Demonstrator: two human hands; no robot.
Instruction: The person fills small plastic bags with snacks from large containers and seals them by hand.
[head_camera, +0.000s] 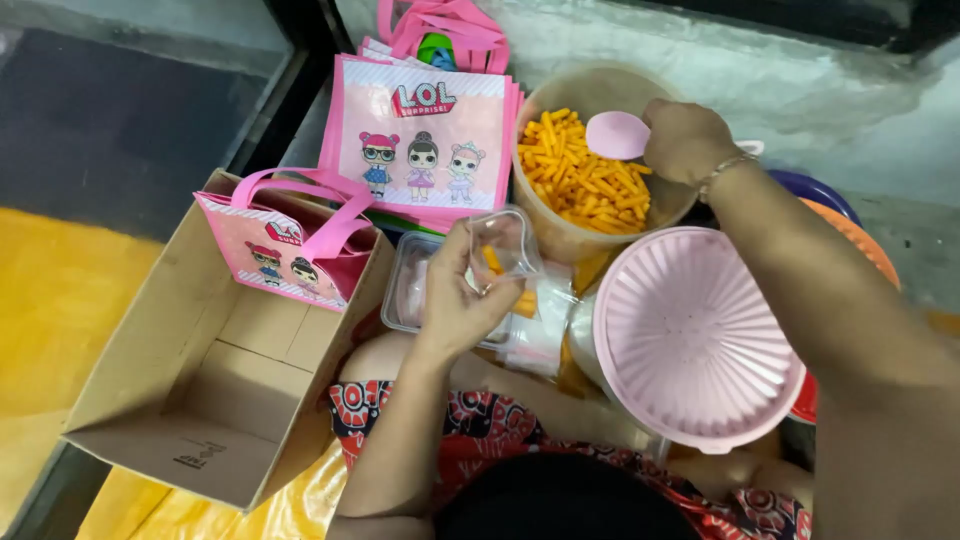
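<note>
- While the left hand (462, 295) has its fingers clamped on a small clear container (503, 243) above the lap,
- the right hand (685, 140) grips a pink scoop (617, 134) over the tub of orange snack sticks (585, 180).

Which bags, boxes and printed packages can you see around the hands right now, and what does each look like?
Pink tote bag: upright in the box's far corner, cartoon dolls printed on it.
Stack of pink tote bags: flat behind the tub, same doll print.
Cardboard box: brown, open, at left, small dark mark inside.
Small clear container: in the left hand, holding orange sticks.
</note>
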